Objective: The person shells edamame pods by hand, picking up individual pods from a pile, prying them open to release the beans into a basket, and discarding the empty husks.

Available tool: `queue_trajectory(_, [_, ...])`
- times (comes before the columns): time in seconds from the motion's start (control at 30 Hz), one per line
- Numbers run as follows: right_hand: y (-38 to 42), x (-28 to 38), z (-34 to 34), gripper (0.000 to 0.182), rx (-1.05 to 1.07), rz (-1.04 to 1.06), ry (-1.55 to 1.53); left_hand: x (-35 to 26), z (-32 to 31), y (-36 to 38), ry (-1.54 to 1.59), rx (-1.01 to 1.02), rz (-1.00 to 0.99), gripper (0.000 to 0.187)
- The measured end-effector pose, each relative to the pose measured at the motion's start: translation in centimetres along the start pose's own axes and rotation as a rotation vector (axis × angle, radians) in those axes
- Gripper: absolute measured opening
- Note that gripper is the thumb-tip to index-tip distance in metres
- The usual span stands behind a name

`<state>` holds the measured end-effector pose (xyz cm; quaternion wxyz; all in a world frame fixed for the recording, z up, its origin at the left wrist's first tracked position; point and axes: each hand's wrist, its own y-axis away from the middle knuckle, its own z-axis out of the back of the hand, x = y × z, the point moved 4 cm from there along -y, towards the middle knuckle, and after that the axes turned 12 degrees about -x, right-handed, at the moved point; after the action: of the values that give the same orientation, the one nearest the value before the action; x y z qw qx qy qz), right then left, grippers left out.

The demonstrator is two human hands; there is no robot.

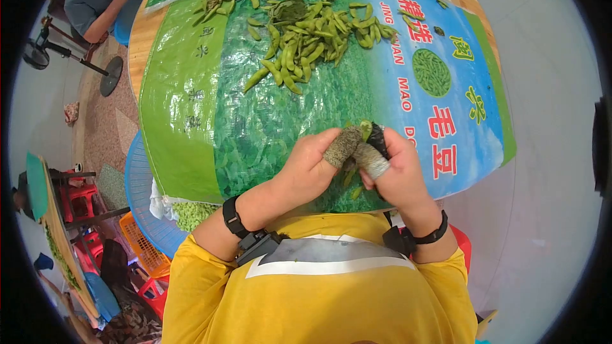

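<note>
Sack-covered table [143, 38], heaped edamame pods [312, 32]

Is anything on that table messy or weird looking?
Nothing looks broken or spilled. The green soybean pods lie in a loose heap on the printed green and blue woven plastic sheet. The left hand and right hand, thumbs in worn sleeves, pinch one green pod together.

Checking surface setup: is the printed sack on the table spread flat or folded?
Spread flat: the printed sack covers the round table, pods piled on it.
</note>
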<state>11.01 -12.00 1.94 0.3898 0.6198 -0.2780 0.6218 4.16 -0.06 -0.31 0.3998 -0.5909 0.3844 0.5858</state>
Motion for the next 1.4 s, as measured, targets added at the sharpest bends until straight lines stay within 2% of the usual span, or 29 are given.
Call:
queue_trajectory(0.03, [0.0,-0.3,0.1,0.015,0.093,-0.229,-0.214,0.5,-0.3,0.1,0.184,0.051,0.164,0.016])
queue_trajectory(0.07, [-0.1,-0.1,0.6,0.015,0.090,-0.233,-0.214,0.3,-0.1,0.1,0.186,0.053,0.168,0.016])
queue_trajectory(0.13, [-0.4,0.4,2.2,0.014,0.027,-0.165,-0.101,0.2,0.3,0.2,0.325,0.064,0.454,0.017])
queue_trajectory(0.17, [-0.7,1.4,3.5,0.016,0.002,-0.089,0.213,0.5,0.8,0.1,0.330,0.074,0.457,0.017])
queue_trajectory(0.2, [-0.9,1.3,5.1,0.016,-0.005,-0.093,0.217,0.9,1.4,-0.1,0.535,0.048,0.497,0.017])
queue_trajectory(0.23, [-0.9,2.0,6.1,0.018,0.143,0.235,0.527,1.1,1.8,-0.2,0.740,0.015,0.534,0.018])
queue_trajectory(0.27, [-0.5,2.3,6.0,0.021,0.298,0.570,0.828,1.3,1.8,-0.2,0.743,0.012,0.536,0.018])
queue_trajectory(0.3, [0.0,3.1,6.0,0.028,0.260,0.396,0.997,1.4,2.0,-0.2,0.750,-0.029,0.542,0.020])
queue_trajectory(0.33, [-0.1,3.0,5.3,0.028,0.260,0.394,0.995,1.5,2.1,-0.3,0.754,-0.067,0.545,0.022])
queue_trajectory(0.4, [-0.4,3.3,4.4,0.025,-0.020,0.492,0.987,1.6,1.8,-0.4,0.746,-0.071,0.563,0.022])
queue_trajectory(0.47, [-0.8,1.9,2.2,0.024,0.055,0.506,0.954,1.5,1.6,-0.3,0.737,-0.079,0.576,0.021])
queue_trajectory(0.53, [-1.1,1.1,0.9,0.022,0.135,0.529,0.915,1.4,1.8,-0.2,0.551,-0.037,0.601,0.022])
queue_trajectory(0.63, [-1.9,0.7,-0.3,0.019,0.235,0.505,1.039,1.8,2.2,0.2,0.478,-0.068,0.647,0.028])
queue_trajectory(0.7, [-2.4,1.4,-0.1,0.019,0.123,0.486,0.832,1.7,2.1,0.1,0.451,-0.094,0.663,0.033])
queue_trajectory(0.73, [-2.5,2.0,-0.4,0.019,0.132,0.495,0.836,1.7,2.0,0.0,0.422,-0.105,0.687,0.038])
queue_trajectory(0.77, [-2.5,2.9,-1.0,0.018,0.184,0.474,0.695,1.4,1.8,-0.1,0.429,-0.112,0.680,0.038])
queue_trajectory(0.8, [-2.5,3.5,-1.6,0.018,0.234,0.450,0.553,1.2,1.5,0.0,0.537,-0.123,0.774,0.041])
queue_trajectory(0.83, [-2.8,3.6,-2.1,0.018,0.240,0.457,0.557,1.1,1.3,0.1,0.645,-0.132,0.866,0.044])
queue_trajectory(0.87, [-3.4,3.6,-2.4,0.017,0.218,0.425,0.543,1.4,1.8,0.1,0.651,-0.137,0.860,0.044])
queue_trajectory(0.93, [-5.1,3.1,-3.3,0.017,0.199,0.394,0.529,1.9,2.2,0.2,0.770,0.038,0.820,0.043])
queue_trajectory(0.97, [-6.6,3.1,-3.5,0.018,0.071,0.505,0.567,1.8,2.3,0.3,0.771,0.036,0.816,0.043])
queue_trajectory(1.0, [-7.9,3.1,-3.8,0.019,-0.061,0.615,0.601,1.8,2.6,0.2,0.728,-0.008,0.776,0.038])
queue_trajectory(1.03, [-9.1,2.7,-4.5,0.019,-0.060,0.619,0.601,1.7,2.9,0.1,0.684,-0.053,0.735,0.034])
queue_trajectory(1.1, [-10.9,2.4,-5.6,0.022,-0.159,0.773,0.681,1.4,3.2,0.2,0.660,-0.062,0.719,0.028])
queue_trajectory(1.23, [-12.1,1.3,-6.9,0.025,-0.153,0.895,0.779,1.1,4.1,0.2,0.527,-0.163,0.690,0.018])
queue_trajectory(1.3, [-11.7,1.1,-6.2,0.024,-0.103,0.589,0.757,1.0,4.7,0.0,0.484,-0.194,0.630,0.017])
queue_trajectory(1.33, [-11.5,1.1,-5.8,0.024,-0.098,0.586,0.759,1.0,5.0,-0.1,0.439,-0.220,0.571,0.016])
queue_trajectory(1.4, [-11.6,0.6,-4.9,0.023,-0.076,0.451,0.849,1.3,4.9,-0.4,0.443,-0.249,0.538,0.016])
